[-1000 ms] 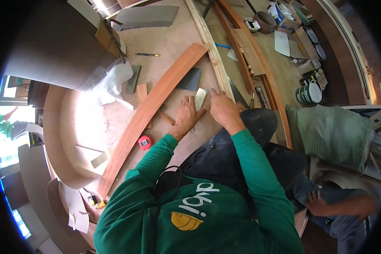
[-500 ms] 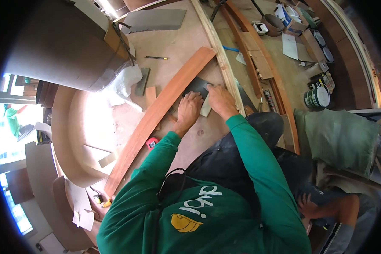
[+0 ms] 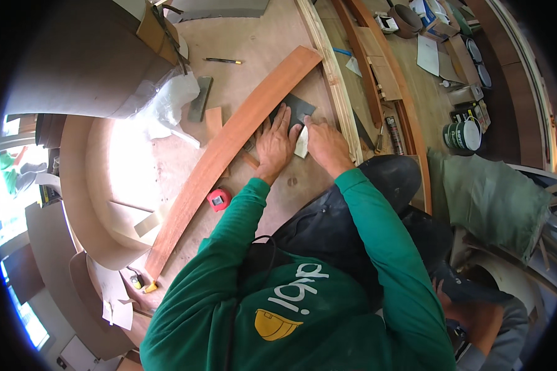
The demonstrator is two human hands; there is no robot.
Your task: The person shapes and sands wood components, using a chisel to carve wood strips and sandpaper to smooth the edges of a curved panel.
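A dark grey flat sheet [image 3: 301, 106] lies on the wooden work surface, beside a long curved reddish-brown wooden board [image 3: 229, 147]. On the sheet's near part my left hand [image 3: 276, 143] rests flat, fingers stretched out. Fingers curled together, my right hand [image 3: 329, 147] meets the sheet's right edge; whatever is in its grip is hidden. Between the two hands a small pale block [image 3: 302, 143] shows in part. A red tape measure [image 3: 218, 199] sits by my left sleeve, next to the curved board.
A pencil [image 3: 223, 60], a grey metal strip [image 3: 200, 99] and clear plastic wrapping [image 3: 170, 102] lie farther left. A pale wooden rail [image 3: 337, 80] borders the surface on the right. Beyond stand a paint bucket [image 3: 463, 136] and a sealant tube [image 3: 394, 136]. Another person's arm [image 3: 476, 321] shows lower right.
My left hand has flattened, its fingers now stretched over the dark sheet. My right hand stays closed at the sheet's edge. The view has shifted slightly.
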